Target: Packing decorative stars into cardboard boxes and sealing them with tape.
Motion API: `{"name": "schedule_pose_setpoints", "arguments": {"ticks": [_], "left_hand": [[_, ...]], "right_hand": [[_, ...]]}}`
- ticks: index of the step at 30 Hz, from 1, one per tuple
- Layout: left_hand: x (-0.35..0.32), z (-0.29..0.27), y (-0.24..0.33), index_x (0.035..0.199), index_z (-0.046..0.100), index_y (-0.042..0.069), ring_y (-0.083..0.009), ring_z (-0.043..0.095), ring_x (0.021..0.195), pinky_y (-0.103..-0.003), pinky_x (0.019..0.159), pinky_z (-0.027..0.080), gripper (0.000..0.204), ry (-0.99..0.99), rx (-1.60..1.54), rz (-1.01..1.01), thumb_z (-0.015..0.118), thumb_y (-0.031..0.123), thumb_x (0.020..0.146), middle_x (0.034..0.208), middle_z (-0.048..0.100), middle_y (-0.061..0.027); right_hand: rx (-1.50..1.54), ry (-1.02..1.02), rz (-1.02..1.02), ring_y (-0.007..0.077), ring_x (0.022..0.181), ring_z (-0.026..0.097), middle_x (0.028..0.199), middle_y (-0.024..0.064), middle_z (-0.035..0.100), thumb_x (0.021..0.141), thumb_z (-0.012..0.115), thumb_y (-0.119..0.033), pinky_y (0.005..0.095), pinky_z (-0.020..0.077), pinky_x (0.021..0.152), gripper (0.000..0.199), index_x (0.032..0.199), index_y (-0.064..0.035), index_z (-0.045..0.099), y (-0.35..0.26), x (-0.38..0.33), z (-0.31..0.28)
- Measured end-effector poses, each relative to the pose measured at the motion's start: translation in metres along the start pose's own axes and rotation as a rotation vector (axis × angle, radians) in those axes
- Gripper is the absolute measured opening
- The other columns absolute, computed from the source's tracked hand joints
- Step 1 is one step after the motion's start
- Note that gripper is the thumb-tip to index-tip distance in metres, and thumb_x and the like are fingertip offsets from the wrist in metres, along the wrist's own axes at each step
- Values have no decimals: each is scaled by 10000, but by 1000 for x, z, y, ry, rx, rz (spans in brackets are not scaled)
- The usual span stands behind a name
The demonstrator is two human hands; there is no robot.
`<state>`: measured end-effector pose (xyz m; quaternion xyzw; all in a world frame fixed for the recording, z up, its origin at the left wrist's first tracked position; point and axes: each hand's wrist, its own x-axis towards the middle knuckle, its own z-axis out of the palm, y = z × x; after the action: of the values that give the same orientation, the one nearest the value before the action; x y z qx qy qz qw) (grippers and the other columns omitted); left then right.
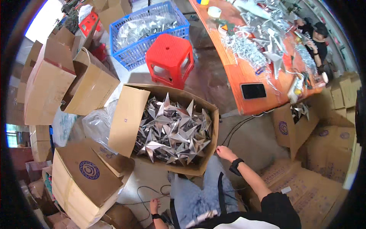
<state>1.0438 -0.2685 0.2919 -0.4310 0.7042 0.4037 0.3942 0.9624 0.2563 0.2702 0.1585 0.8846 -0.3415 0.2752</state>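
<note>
An open cardboard box (127,114) full of silver, metallic-looking star shapes (173,131) stands on the floor right before my legs. Beside its near right edge is my right hand (226,153), fingers curled in; whatever they may hold is hidden, and I cannot tell whether they touch the cardboard. My left hand (154,206) hangs low at my left side, apart from the box. Its fingers are loosely apart and nothing shows in them. A dark band circles each wrist.
Beyond the box stand a red stool (167,51) and a blue crate (131,57) of bagged silver pieces. An orange table (244,108) at right holds a phone (253,91) and silver stars; a person (318,42) sits behind it. Cardboard boxes (89,179) crowd both sides. Black cables (143,196) cross the floor.
</note>
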Motion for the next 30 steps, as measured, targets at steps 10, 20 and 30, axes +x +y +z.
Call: {"name": "schedule_pose_setpoints", "arguments": {"ticks": [10, 20, 30], "left_hand": [[40, 146, 35, 1107, 401, 68, -204, 528, 817, -322, 715, 435, 450, -93, -429, -37, 478, 411, 826, 966, 469, -68], [200, 203, -46, 1045, 455, -29, -285, 583, 748, -401, 597, 460, 463, -137, -166, 31, 447, 387, 842, 862, 558, -158], [194, 125, -45, 860, 508, -78, -281, 583, 540, -371, 475, 490, 338, 162, 14, 285, 443, 253, 857, 710, 567, -202]], "right_hand": [[68, 114, 409, 389, 807, 552, 854, 258, 563, 808, 482, -375, 443, 446, 690, 435, 961, 33, 476, 75, 109, 77], [59, 133, 437, 265, 604, 614, 709, 158, 614, 800, 486, -340, 359, 496, 528, 409, 831, 61, 558, 91, 118, 127], [789, -37, 679, 292, 696, 605, 865, 159, 561, 833, 448, -292, 380, 543, 523, 359, 968, 37, 497, 62, 54, 210]]}}
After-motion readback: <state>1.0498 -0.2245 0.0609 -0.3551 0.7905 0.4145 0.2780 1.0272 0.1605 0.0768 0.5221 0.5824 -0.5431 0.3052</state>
